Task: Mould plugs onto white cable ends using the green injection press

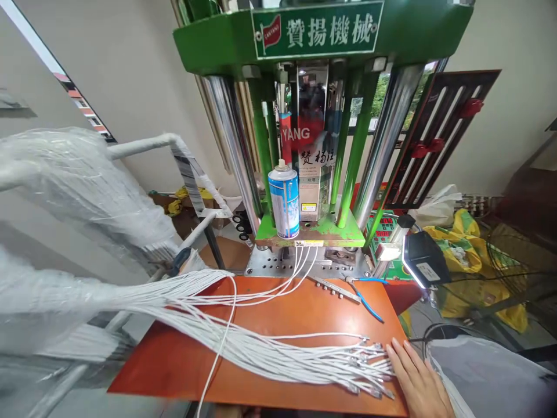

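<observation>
My right hand (416, 377) lies flat at the front right corner of the orange work board (287, 319), fingers stretched out and touching the metal-tipped ends of a bundle of white cables (304, 357). The bundle runs left across the board and off into a plastic-wrapped mass of cables (73, 191) on a rack. A few white cables (300, 264) lead up into the mould under the green press (313, 232). My left hand is out of sight.
A blue and white spray can (284, 200) stands on the press's green plate. Blue-handled cutters (368, 305) and a metal strip (335, 287) lie at the board's back. A black lamp (424, 258) and yellow bags (478, 255) sit to the right.
</observation>
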`<state>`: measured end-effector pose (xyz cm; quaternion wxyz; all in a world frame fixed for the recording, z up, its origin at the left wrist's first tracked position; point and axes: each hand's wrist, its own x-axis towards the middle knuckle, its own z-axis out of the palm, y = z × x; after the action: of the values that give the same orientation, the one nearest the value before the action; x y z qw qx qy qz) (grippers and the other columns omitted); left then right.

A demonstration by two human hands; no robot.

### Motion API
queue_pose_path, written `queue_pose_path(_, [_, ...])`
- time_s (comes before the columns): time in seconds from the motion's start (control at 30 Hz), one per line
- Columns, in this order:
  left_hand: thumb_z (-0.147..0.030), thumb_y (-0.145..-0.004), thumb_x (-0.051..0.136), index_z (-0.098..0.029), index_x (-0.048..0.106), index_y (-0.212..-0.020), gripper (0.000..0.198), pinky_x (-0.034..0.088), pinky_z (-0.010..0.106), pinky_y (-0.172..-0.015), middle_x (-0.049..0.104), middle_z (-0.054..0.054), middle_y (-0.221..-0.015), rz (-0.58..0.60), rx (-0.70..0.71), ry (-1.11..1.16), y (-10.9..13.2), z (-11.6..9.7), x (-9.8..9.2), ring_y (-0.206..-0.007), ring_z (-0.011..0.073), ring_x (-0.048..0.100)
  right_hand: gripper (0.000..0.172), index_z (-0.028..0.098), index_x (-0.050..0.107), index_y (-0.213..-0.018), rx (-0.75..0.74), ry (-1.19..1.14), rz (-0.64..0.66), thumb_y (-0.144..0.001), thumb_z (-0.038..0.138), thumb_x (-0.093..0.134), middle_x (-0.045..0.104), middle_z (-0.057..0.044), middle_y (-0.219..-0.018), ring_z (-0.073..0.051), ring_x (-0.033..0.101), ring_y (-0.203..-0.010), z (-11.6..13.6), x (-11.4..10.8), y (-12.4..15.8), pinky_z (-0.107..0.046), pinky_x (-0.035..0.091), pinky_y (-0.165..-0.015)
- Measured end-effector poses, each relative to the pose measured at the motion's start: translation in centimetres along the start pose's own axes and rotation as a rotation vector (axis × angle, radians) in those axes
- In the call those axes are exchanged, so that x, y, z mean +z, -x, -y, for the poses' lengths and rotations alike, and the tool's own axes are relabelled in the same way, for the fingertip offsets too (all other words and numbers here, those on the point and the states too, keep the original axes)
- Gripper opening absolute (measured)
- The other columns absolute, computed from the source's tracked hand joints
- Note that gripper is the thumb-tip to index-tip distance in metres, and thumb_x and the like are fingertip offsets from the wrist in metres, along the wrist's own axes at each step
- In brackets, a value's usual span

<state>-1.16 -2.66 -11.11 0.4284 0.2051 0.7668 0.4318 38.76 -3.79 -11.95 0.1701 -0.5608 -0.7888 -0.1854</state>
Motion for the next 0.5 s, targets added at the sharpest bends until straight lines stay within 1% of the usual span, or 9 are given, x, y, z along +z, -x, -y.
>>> queue_pose_path(0.1, [-0.064,-0.086,0.07,-0.018,0.063,-0.081,0.047,0.057,0.032,-0.06,0.067,0.004,-0.068,0.14,-0.005,0.011,0.0,1.6,-0.3,-0.062,0.0189,0.068,0.091,0.023,0.016,-0.173,0.035,-0.052,-0.014,-0.088,0.019,0.047,0.044,-0.013,-0.165,-0.042,0.041,-0.151,0.9,-1.3,-0.7,-0.064,0.028,-0.121])
queue_pose_path(0.13, [-0.068,-0.083,0.068,-0.018,0.061,-0.075,0.051,0.055,0.031,-0.056,0.067,0.006,-0.063,0.183,-0.006,0.01,0.0,2.1,-0.5,-0.058,0.0194,0.066,0.09,0.019,0.017,-0.173,0.008,-0.068,-0.022,-0.09,0.028,0.051,0.043,-0.015,-0.165,-0.044,0.039,-0.152,1.1,-1.8,-1.1,-0.065,0.027,-0.121])
queue_pose_path(0.2, [-0.074,-0.076,0.067,-0.019,0.06,-0.069,0.057,0.042,0.026,-0.045,0.066,0.008,-0.057,0.251,-0.001,-0.013,0.4,2.4,-1.2,-0.046,0.018,0.06,0.101,0.012,0.019,-0.171,-0.099,-0.122,-0.028,-0.09,0.052,0.062,0.044,-0.019,-0.164,-0.046,0.039,-0.151,1.6,-2.7,-2.3,-0.062,0.028,-0.122])
queue_pose_path(0.23, [-0.076,-0.075,0.067,-0.018,0.061,-0.068,0.059,0.034,0.024,-0.042,0.065,0.008,-0.054,0.329,0.021,-0.057,0.6,2.2,-1.8,-0.041,0.0161,0.054,0.106,0.011,0.021,-0.171,-0.154,-0.16,-0.025,-0.088,0.06,0.067,0.046,-0.019,-0.162,-0.044,0.042,-0.15,2.0,-3.1,-3.2,-0.058,0.031,-0.122])
queue_pose_path(0.27, [-0.077,-0.075,0.067,-0.017,0.063,-0.07,0.06,0.028,0.023,-0.041,0.064,0.007,-0.053,0.435,0.064,-0.117,0.9,1.7,-2.6,-0.038,0.0143,0.05,0.105,0.013,0.025,-0.17,-0.187,-0.205,-0.014,-0.088,0.064,0.069,0.048,-0.018,-0.161,-0.041,0.045,-0.148,2.7,-3.4,-4.4,-0.053,0.035,-0.121])
queue_pose_path(0.33, [-0.077,-0.084,0.062,-0.016,0.067,-0.075,0.061,0.029,0.024,-0.045,0.066,0.006,-0.056,0.614,0.221,-0.254,1.4,-0.2,-4.6,-0.041,0.0131,0.05,0.083,0.021,0.038,-0.164,-0.189,-0.323,0.051,-0.095,0.057,0.067,0.052,-0.013,-0.159,-0.034,0.051,-0.144,4.9,-4.0,-7.7,-0.046,0.042,-0.116])
queue_pose_path(0.37, [-0.073,-0.092,0.056,-0.016,0.069,-0.08,0.06,0.035,0.025,-0.049,0.068,0.006,-0.061,0.614,0.333,-0.31,1.4,-1.5,-5.5,-0.047,0.0142,0.054,0.067,0.024,0.047,-0.158,-0.163,-0.398,0.107,-0.099,0.05,0.064,0.054,-0.012,-0.157,-0.031,0.053,-0.142,6.4,-4.1,-9.7,-0.044,0.045,-0.114])
queue_pose_path(0.4, [-0.069,-0.098,0.051,-0.017,0.071,-0.084,0.057,0.041,0.027,-0.056,0.069,0.005,-0.067,0.515,0.451,-0.348,1.2,-3.0,-6.4,-0.055,0.0159,0.058,0.054,0.023,0.054,-0.151,-0.147,-0.479,0.173,-0.101,0.044,0.062,0.056,-0.012,-0.154,-0.03,0.054,-0.14,8.1,-4.0,-12.0,-0.043,0.047,-0.112])
queue_pose_path(0.5, [-0.051,-0.103,0.051,-0.02,0.073,-0.101,0.038,0.05,0.032,-0.081,0.075,0.007,-0.095,0.039,0.787,-0.463,-0.7,-7.0,-7.8,-0.084,0.0221,0.068,0.031,0.015,0.065,-0.128,-0.134,-0.627,0.383,-0.099,0.022,0.057,0.066,-0.016,-0.133,-0.028,0.062,-0.123,14.2,-3.5,-19.0,-0.04,0.052,-0.105])
